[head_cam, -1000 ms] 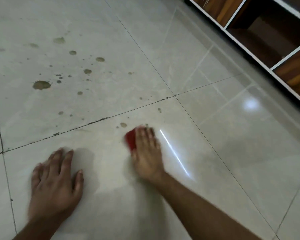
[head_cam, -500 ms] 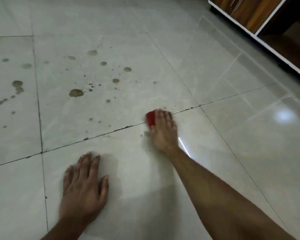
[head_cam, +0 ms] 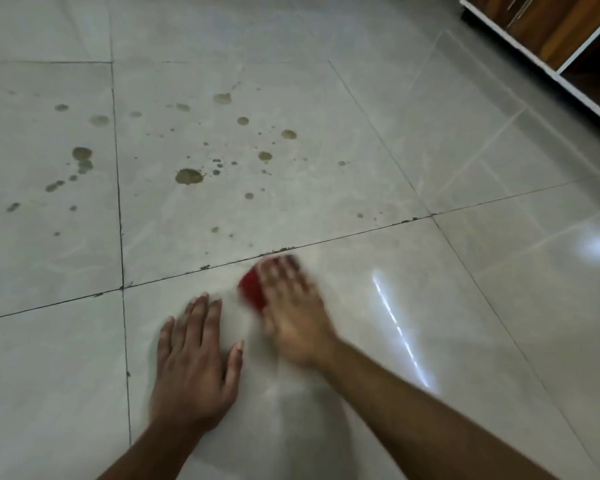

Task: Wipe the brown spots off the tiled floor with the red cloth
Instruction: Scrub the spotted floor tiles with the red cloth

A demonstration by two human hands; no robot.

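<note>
While left hand (head_cam: 193, 355) lies flat, right hand (head_cam: 293, 313) presses red cloth (head_cam: 252, 291).

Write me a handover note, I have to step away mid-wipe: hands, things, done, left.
Left hand: flat on the floor, fingers straight, propping.
Right hand: pressed flat on the red cloth, blurred mid-wipe, just below the grout line.
Done: the near tile round the cloth shows no spots.
Left: brown spots across the tile beyond the grout line, more on the tile to its left, and specks along the grout line.
</note>
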